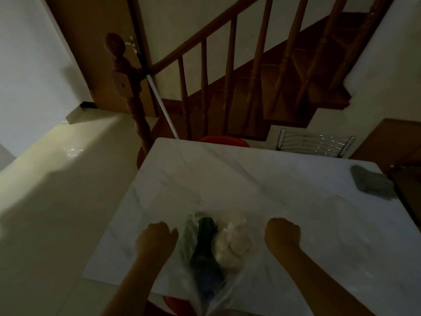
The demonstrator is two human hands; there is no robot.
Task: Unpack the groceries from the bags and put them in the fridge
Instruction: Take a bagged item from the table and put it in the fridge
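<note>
Fists frame the bag on either side: the left hand [157, 238] is curled at the bag's left edge, apparently pinching the thin film there, though blur keeps the exact hold uncertain. The right hand [282, 233] is curled too, a little apart from the bulk of the contents; it may be holding the clear plastic's right edge, but I cannot tell whether anything is actually in its grip.

Between them lies the clear plastic bag [214, 252], resting on the near part of the marble-patterned table [250, 179] and trailing over the near edge. Inside, side by side, show a pale leafy green item [188, 238] on the left, a dark green vegetable [205, 242] in the middle, and a whitish lumpy item [232, 245] on the right, possibly cauliflower. Something bluish sits lower in the bag, too blurred to name.

Judging by this, unpacking has barely begun: the groceries are all inside the bag, nothing stands loose on the table, and no fridge is in view. Opening the bag, lifting each item out and carrying it to the fridge all remain.
</note>
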